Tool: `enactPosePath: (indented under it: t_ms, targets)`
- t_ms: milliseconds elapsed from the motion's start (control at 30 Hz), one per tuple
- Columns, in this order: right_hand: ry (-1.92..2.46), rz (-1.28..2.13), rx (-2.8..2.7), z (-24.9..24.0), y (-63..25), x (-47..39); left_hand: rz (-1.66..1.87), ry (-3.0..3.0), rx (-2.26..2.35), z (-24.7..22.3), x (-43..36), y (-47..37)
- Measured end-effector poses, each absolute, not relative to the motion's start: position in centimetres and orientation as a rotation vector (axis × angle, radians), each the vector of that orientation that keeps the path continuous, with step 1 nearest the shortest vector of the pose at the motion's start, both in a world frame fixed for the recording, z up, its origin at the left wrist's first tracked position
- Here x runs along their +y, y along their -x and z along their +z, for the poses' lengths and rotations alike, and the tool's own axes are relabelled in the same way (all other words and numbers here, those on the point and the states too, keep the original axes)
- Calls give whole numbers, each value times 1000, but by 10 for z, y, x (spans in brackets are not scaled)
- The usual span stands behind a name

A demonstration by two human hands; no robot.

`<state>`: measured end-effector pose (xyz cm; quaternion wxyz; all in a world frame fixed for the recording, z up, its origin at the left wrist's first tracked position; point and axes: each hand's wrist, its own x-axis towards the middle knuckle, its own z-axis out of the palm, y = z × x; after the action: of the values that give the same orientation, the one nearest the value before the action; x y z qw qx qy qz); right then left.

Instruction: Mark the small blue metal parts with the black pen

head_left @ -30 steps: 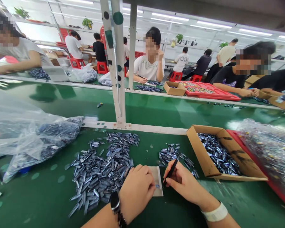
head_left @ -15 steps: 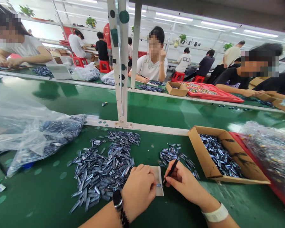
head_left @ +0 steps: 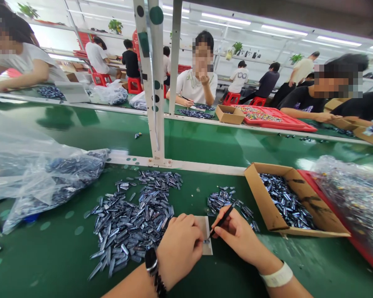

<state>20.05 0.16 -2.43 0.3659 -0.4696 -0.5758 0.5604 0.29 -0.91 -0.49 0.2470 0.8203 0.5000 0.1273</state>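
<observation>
My left hand (head_left: 183, 248), with a dark watch at its wrist, rests over the left part of a small pale card (head_left: 207, 247). Its fingers are curled, and what they hold, if anything, is hidden. My right hand (head_left: 239, 238) grips a black pen-like tool (head_left: 224, 217), whose tip points down at the card beside a small bluish piece (head_left: 206, 241). Left of my left hand spreads a large pile of dark glossy slim pieces (head_left: 133, 219). A smaller pile (head_left: 225, 200) of similar pieces sits just beyond my right hand.
A cardboard box (head_left: 257, 198) of dark pieces stands at the right, beside a red tray (head_left: 325, 196) under a clear bag. At the left lies a plastic bag (head_left: 65, 178) of pieces. A white post (head_left: 157, 124) rises beyond the pile. Several people sit across the green bench.
The tool in my right hand has tilted lower, its tip shifting left to the small piece. The view has shifted slightly. Across the bench, a person at the far left has moved their arms leftward.
</observation>
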Motion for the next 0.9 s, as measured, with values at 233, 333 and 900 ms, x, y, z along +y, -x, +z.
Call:
enactPosePath:
  t_ms: [233,333,900]
  targets:
    - [1207,1462,-1463,-23,-200,3,307,-2217,1377,-4,-8,-4]
    - [1192,1451,-1479,-24,-200,3,291,-2211,1384,-2,-8,-4]
    - [1120,1411,-1561,-21,-200,3,279,-2233,1305,-1,-6,-1]
